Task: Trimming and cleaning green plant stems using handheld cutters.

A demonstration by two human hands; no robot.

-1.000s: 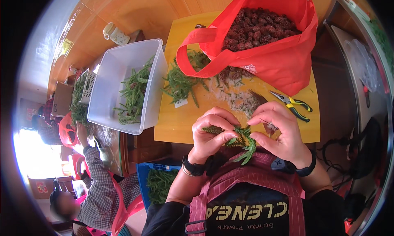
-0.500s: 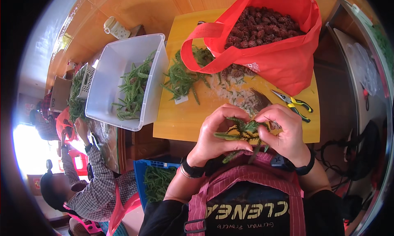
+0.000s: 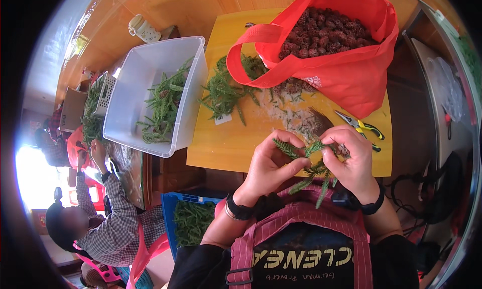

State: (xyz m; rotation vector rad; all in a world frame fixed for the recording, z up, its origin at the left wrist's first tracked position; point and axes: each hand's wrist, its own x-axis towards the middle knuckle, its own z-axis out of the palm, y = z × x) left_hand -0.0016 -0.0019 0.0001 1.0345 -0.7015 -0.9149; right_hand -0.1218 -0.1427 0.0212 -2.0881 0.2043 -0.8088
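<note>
A green artificial fir sprig [image 3: 315, 169] with several needled tips is held between my two hands in front of my chest. My left hand [image 3: 274, 163] pinches its left side with thumb and fingers. On the other side, my right hand [image 3: 350, 158] grips it near the upper tip; thin wire-like strands show by those fingers. Beyond my hands, pliers [image 3: 357, 122] with yellow-and-black handles lie on the yellow board [image 3: 226, 148]. A red bag [image 3: 346, 78] full of brown pine cones [image 3: 321, 33] stands at the far right, and loose green sprigs [image 3: 226, 90] lie left of it.
A clear plastic bin [image 3: 120, 133] with green sprigs inside stands left of the board. Below it is a blue crate [image 3: 170, 218] of greenery. A white cup [image 3: 143, 29] sits at the back. At the far left, a person in a checked shirt [image 3: 115, 234] works with greenery.
The sprig has been turned, and its tips now spread upward and downward more openly between my hands. My left hand has shifted slightly right. The view has moved a little.
</note>
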